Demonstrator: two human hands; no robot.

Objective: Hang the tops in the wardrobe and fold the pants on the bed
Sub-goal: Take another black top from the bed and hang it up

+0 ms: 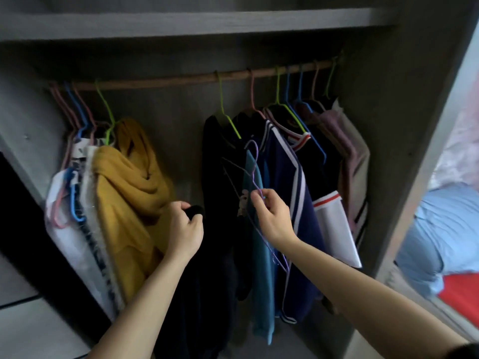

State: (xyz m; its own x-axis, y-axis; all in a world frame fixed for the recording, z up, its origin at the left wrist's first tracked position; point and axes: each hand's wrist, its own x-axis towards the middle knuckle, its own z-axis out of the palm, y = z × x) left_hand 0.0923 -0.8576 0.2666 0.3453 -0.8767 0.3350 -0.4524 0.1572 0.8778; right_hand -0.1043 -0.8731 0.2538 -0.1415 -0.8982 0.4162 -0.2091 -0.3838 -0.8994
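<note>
Mustard top (pixel 129 177); navy white-striped top (pixel 287 193); purple hanger (pixel 255 164); black garment (pixel 207 268).

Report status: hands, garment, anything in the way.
Left hand grips black garment. Right hand pinches purple hanger, hook off the rail. Hung clothes both sides; bare rail stretch between.

A bedroom in a home, seen facing an open wardrobe (pixel 388 125); its grey wood-grain panels carry a shelf (pixel 181 22) above a wooden rail (pixel 181 79); thin coloured hangers (pixel 300 81) hold everyday clothes, a mustard top (pixel 129 182) and a navy striped jersey (pixel 290 177) among them; at the right edge lies a bed (pixel 457 151) with a pale blue cover (pixel 445 229).
</note>
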